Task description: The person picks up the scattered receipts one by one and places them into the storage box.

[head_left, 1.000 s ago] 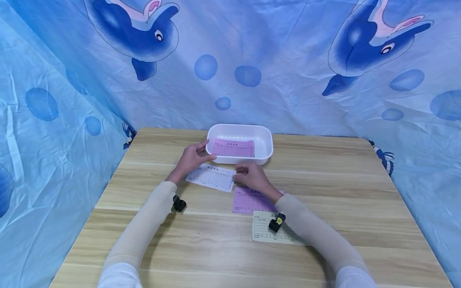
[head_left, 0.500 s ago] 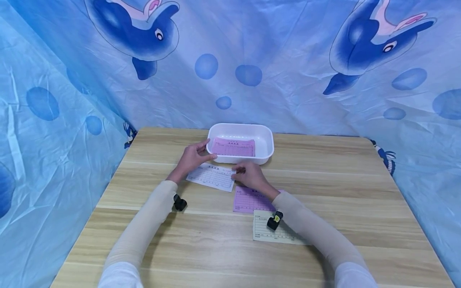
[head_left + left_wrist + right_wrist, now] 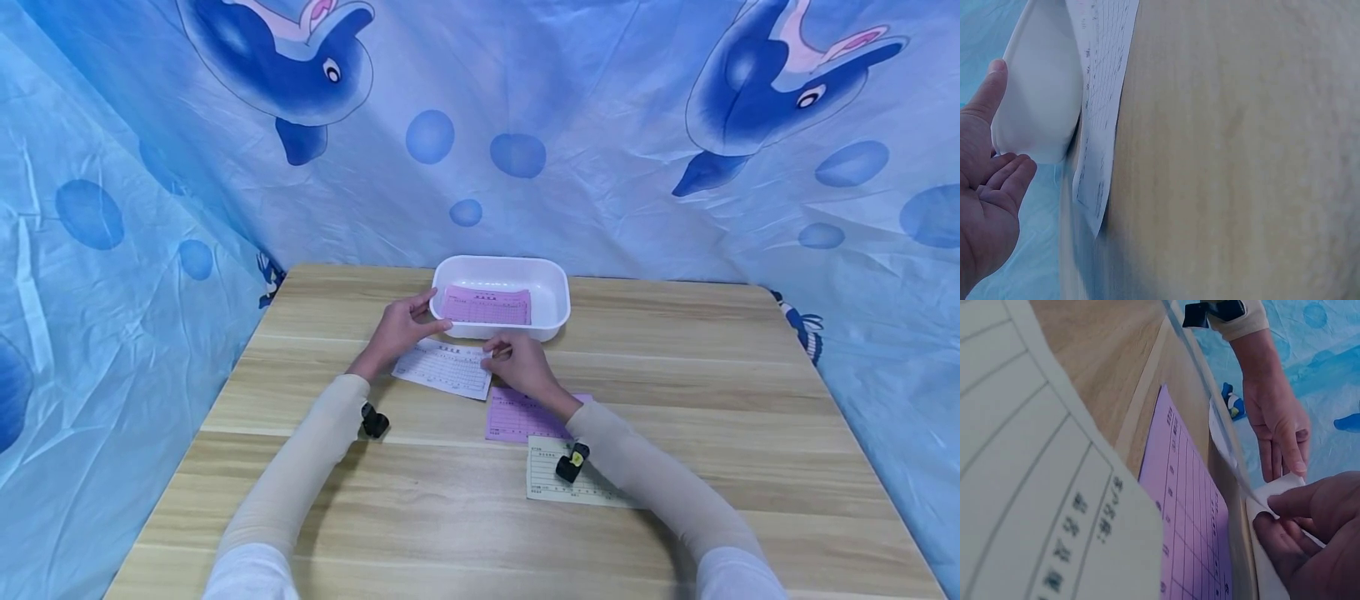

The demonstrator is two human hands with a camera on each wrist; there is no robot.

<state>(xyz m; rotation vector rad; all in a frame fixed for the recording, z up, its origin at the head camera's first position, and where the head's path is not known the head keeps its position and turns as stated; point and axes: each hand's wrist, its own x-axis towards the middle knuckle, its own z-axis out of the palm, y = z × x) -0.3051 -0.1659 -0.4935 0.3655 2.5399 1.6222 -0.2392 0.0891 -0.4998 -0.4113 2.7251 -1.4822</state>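
In the head view my left hand (image 3: 402, 332) holds the near-left end of a white plastic tray (image 3: 557, 287), thumb along the front rim and fingers at the left side. A pink receipt slip (image 3: 487, 307) lies inside that tray. My right hand (image 3: 517, 363) pinches the right corner of a white receipt slip (image 3: 442, 368) just in front of the tray. In the left wrist view this white slip (image 3: 1100, 119) stands slightly raised off the table, apart from my left hand (image 3: 988, 200). The right wrist view shows my right thumb and fingers (image 3: 1291, 503) on the slip's corner.
Beneath my right forearm a purple-pink slip (image 3: 517, 417) lies on the wooden table (image 3: 420, 517). A pale green slip (image 3: 547, 487) overlaps its near edge. Behind the table hangs a blue dolphin-print curtain (image 3: 600, 208).
The white slip has shifted slightly to the right and its near edge has lifted a little, with my right hand pinching its corner. My left hand has stayed on the tray.
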